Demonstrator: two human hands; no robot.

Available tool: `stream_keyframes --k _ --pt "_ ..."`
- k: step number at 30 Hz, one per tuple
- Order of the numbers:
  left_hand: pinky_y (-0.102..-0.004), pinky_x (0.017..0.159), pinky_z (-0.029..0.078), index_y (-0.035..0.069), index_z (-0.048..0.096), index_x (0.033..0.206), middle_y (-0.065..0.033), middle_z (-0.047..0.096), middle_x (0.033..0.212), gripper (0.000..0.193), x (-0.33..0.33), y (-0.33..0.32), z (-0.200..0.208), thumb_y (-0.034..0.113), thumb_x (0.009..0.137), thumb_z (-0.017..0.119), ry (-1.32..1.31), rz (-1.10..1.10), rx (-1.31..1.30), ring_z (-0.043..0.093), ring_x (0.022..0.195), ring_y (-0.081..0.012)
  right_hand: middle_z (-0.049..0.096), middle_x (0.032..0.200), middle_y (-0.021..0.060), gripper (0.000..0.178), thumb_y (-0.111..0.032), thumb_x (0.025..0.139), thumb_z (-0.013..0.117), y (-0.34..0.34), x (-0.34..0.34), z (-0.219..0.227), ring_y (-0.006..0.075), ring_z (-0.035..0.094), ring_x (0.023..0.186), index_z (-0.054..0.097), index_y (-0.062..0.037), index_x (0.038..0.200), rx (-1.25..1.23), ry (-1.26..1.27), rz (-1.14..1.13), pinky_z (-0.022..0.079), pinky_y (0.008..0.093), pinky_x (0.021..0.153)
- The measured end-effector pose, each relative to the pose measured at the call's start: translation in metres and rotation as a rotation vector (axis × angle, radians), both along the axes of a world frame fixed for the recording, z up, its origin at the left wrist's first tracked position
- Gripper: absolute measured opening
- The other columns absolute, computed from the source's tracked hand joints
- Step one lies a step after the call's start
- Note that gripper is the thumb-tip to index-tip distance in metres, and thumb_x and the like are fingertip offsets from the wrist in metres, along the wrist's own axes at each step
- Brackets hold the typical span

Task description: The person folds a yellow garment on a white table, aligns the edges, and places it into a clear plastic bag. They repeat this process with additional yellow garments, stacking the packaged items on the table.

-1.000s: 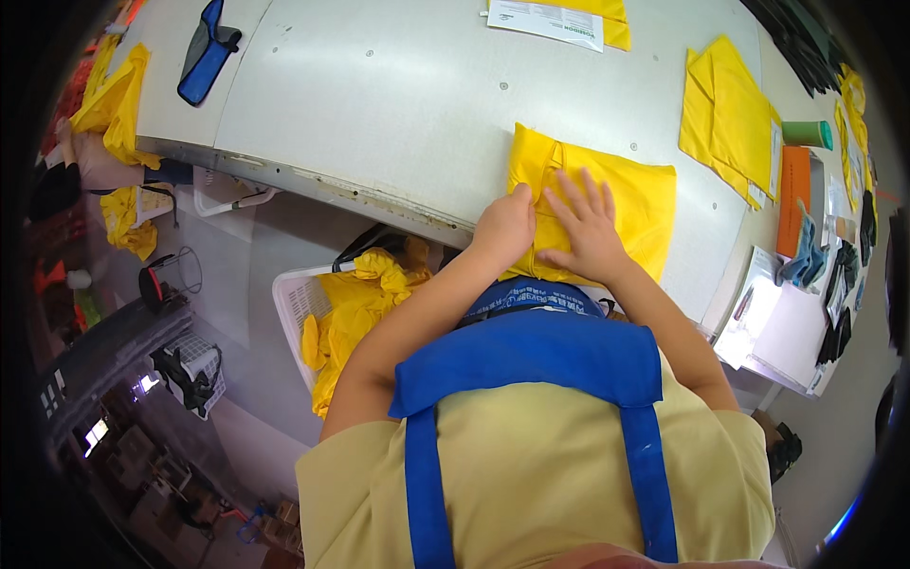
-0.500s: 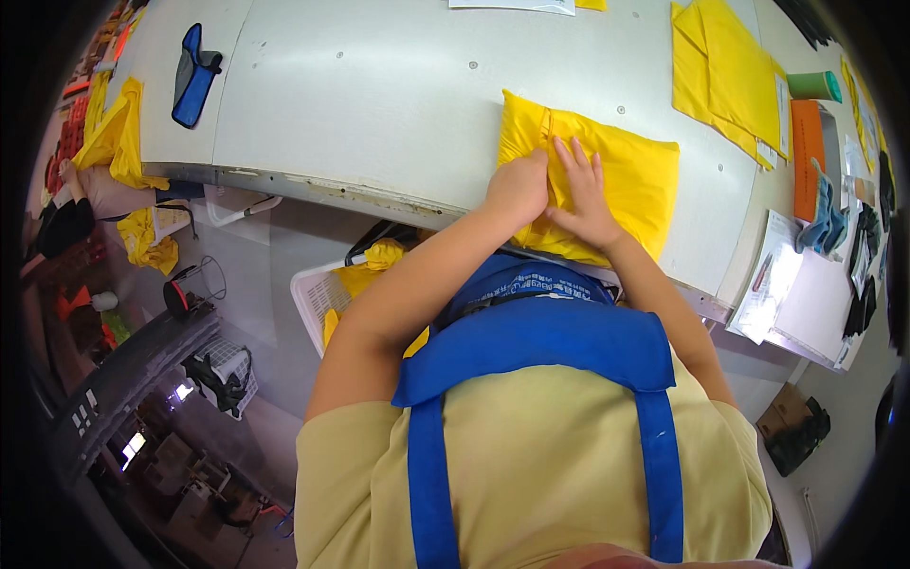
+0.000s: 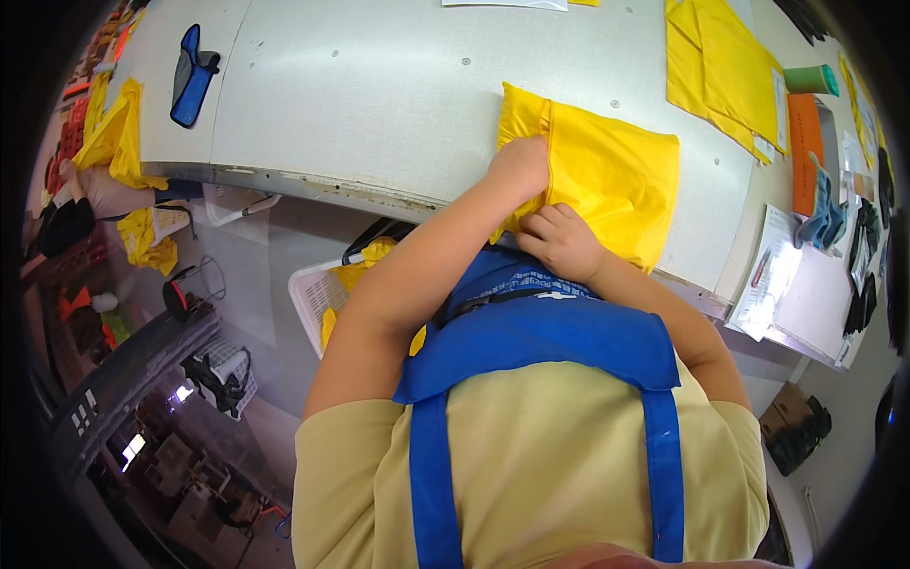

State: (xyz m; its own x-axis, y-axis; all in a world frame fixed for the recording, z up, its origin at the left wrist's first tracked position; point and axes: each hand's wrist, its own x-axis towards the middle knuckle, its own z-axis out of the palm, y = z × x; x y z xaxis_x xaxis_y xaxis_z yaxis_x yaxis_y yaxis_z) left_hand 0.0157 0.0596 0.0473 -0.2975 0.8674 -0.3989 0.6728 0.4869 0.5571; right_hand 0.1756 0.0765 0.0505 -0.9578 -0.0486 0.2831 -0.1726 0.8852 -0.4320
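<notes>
A padded yellow plastic mailer bag (image 3: 621,175) lies at the near edge of the white table, a crease running across it toward its left end. My left hand (image 3: 521,169) is closed like a fist on that left end, beside the crease; its fingertips are hidden. At the bag's near edge, just above my blue apron, my right hand (image 3: 561,242) has its fingers curled in and gripping the edge by the crease.
Flat yellow mailers (image 3: 725,71) lie at the far right, near a green roll (image 3: 810,80) and an orange box (image 3: 804,152). A blue-and-black holder (image 3: 194,81) is on the left. Below the table edge stands a white basket (image 3: 313,302) with yellow bags. Another person's hand (image 3: 68,173) shows far left.
My right hand has slid from flat on the bag down to its near edge, and its fingers have curled. My left hand stays closed at the crease, which shows more clearly.
</notes>
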Motion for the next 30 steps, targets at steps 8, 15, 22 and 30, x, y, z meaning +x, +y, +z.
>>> stream_keyframes --k 8,15,22,30 --pt "-0.0411 0.065 0.049 0.003 0.058 0.092 -0.0172 0.063 0.077 0.015 -0.009 -0.026 -0.004 0.015 0.082 0.062 -0.097 0.158 0.340 0.062 0.072 -0.0348 0.057 0.092 0.0091 0.012 -0.007 0.078 0.061 -0.002 -0.013 0.022 0.0279 0.053 0.094 0.057 -0.0068 0.090 -0.164 0.040 -0.364 0.039 0.0377 0.082" --pt "-0.0375 0.056 0.049 0.003 0.061 0.078 -0.0119 0.061 0.070 0.013 0.024 -0.109 0.031 0.013 0.077 0.069 0.027 0.183 0.543 0.060 0.060 -0.0287 0.059 0.091 0.0100 0.010 -0.008 0.081 0.062 -0.010 -0.027 0.036 0.0295 0.053 0.098 0.058 -0.0070 0.090 -0.317 0.053 -0.497 0.038 0.0398 0.085" --pt "-0.0419 0.059 0.048 0.003 0.059 0.073 -0.0150 0.060 0.071 0.014 0.019 -0.106 0.020 0.014 0.077 0.065 -0.034 0.115 0.489 0.060 0.067 -0.0343 0.058 0.097 0.0102 0.011 -0.009 0.082 0.060 -0.001 -0.042 0.024 0.0295 0.051 0.105 0.055 -0.0075 0.091 -0.143 0.027 -0.586 0.034 0.0421 0.088" --pt "-0.0448 0.064 0.047 0.003 0.059 0.073 -0.0162 0.060 0.072 0.016 0.016 -0.130 0.000 0.017 0.080 0.063 -0.196 -0.023 0.261 0.059 0.071 -0.0367 0.057 0.103 0.0095 0.013 -0.013 0.086 0.057 0.038 -0.090 -0.001 0.0291 0.047 0.111 0.054 -0.0072 0.097 0.064 -0.022 -0.801 0.031 0.0427 0.091"
